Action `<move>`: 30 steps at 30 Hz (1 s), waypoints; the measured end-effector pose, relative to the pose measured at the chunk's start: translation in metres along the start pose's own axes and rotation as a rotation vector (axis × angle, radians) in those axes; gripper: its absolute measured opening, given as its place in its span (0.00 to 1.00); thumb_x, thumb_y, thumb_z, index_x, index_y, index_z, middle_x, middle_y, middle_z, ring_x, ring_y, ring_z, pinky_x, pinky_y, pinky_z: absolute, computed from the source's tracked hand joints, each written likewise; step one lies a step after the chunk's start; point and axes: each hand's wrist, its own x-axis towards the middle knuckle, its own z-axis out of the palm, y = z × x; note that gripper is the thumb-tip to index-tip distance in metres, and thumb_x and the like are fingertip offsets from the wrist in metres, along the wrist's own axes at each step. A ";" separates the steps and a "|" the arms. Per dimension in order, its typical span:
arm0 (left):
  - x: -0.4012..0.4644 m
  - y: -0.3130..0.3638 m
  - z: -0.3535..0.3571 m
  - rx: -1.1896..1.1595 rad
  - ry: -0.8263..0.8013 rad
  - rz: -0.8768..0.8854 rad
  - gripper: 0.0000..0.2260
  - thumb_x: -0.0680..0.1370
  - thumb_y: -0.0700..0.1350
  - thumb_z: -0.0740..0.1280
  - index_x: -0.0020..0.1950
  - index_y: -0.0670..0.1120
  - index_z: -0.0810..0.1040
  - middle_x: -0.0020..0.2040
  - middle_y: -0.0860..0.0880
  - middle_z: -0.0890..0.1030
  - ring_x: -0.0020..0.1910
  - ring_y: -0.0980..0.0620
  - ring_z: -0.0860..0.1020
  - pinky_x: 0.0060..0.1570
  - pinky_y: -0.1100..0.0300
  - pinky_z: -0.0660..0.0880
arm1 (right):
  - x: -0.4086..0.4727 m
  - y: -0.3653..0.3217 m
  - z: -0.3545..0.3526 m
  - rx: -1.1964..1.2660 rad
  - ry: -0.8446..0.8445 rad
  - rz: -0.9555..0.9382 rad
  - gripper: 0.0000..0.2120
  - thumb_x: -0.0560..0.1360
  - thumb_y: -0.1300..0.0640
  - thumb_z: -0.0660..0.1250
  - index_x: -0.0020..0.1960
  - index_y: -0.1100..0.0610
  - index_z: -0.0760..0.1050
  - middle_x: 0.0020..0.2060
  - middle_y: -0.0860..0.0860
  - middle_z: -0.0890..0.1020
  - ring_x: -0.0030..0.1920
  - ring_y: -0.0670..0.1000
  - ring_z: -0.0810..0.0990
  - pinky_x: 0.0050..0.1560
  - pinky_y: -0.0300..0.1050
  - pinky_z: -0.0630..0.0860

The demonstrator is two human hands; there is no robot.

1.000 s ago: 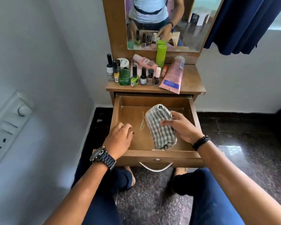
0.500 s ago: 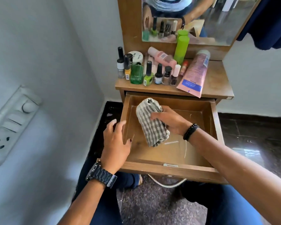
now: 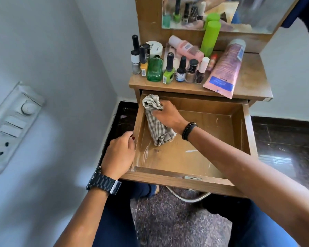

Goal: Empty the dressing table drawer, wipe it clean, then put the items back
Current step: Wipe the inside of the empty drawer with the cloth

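on the far left a white switch plate [image 3: 11,125] is sitting on the grey wall. moving right, your left hand [image 3: 119,154], with a dark watch [image 3: 103,183] on its wrist, is curling its fingers over the left wall of the drawer [image 3: 243,139], gripping that edge. the drawer is standing pulled out from the dressing table [image 3: 253,82]; it is brown wood with a pale, scuffed floor showing white scratch marks and a small dark speck near the left front, and nothing but the cloth is lying inside it. your right hand [image 3: 166,115], a black bead bracelet [image 3: 188,131] on its wrist, is reaching across into the back left corner and is clutching the cloth [image 3: 154,125], fingers bunched round its upper part. the cloth is a grey and white checked rag, crumpled at the top against the rear left corner and trailing down in a folded strip onto the drawer floor. above, on the table top, the removed items are standing in a cluster: nail polish bottles [image 3: 181,70] in a row, a green glass bottle [image 3: 155,69], a white round jar [image 3: 153,49], a pink bottle [image 3: 186,49] lying on its side, a tall lime green bottle [image 3: 210,38] upright, and, furthest right, a pink tube [image 3: 225,68] lying flat and overhanging the table's front edge. a mirror [image 3: 248,13] is rising behind them.
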 end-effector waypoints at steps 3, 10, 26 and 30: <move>0.000 -0.002 0.001 -0.014 -0.005 -0.023 0.16 0.81 0.43 0.53 0.68 0.48 0.70 0.42 0.46 0.80 0.26 0.56 0.69 0.26 0.62 0.64 | -0.021 0.002 -0.001 -0.020 -0.164 0.003 0.04 0.77 0.62 0.63 0.46 0.56 0.75 0.37 0.53 0.79 0.32 0.48 0.74 0.32 0.40 0.73; 0.000 -0.003 0.000 -0.042 -0.025 -0.061 0.17 0.80 0.42 0.53 0.67 0.49 0.71 0.49 0.42 0.82 0.42 0.40 0.79 0.35 0.53 0.73 | -0.059 0.001 0.016 -0.089 -0.468 0.174 0.17 0.73 0.58 0.70 0.59 0.60 0.70 0.45 0.49 0.76 0.44 0.48 0.76 0.46 0.38 0.75; 0.001 -0.008 0.000 -0.046 -0.039 -0.038 0.16 0.81 0.42 0.55 0.68 0.50 0.72 0.50 0.46 0.82 0.29 0.58 0.75 0.20 0.71 0.63 | -0.003 -0.006 0.008 0.187 -0.008 0.237 0.11 0.72 0.60 0.71 0.53 0.62 0.76 0.51 0.57 0.83 0.51 0.56 0.82 0.52 0.45 0.80; 0.002 -0.010 0.000 -0.076 -0.025 -0.027 0.16 0.80 0.42 0.56 0.67 0.49 0.73 0.58 0.48 0.81 0.43 0.50 0.80 0.40 0.60 0.77 | -0.049 -0.011 0.016 -0.090 -0.439 0.301 0.18 0.71 0.59 0.72 0.58 0.63 0.72 0.45 0.53 0.80 0.50 0.55 0.79 0.43 0.40 0.76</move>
